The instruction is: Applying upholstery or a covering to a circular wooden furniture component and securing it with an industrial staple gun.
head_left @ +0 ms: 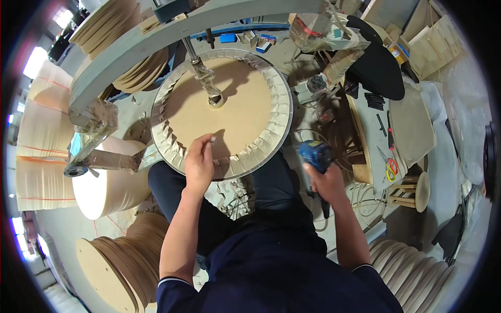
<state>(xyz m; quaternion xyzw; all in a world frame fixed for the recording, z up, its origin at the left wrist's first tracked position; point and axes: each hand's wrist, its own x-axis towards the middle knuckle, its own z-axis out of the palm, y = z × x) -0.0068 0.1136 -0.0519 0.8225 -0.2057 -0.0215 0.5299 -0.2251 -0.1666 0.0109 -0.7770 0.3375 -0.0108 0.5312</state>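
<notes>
In front of me a round wooden board (240,99) lies flat in a ring-shaped rim, with pale pleated fabric (276,107) folded inward all round its edge. A metal rod (192,51) wrapped in clear film comes down onto the board's middle. My left hand (200,164) is over the near edge of the fabric, its fingers drawn together; whatever they may hold is hidden. To the right of the board, apart from it, my right hand (329,183) grips a blue staple gun (316,154), smeared by motion.
A curved grey frame (209,23) arches over the board. Stacked wooden discs (112,271) and a large fabric roll (104,182) stand at left. On the right-hand table (373,135) lie scissors (391,169), a screwdriver (390,136) and black strips. A wooden stool (420,192) stands beside it.
</notes>
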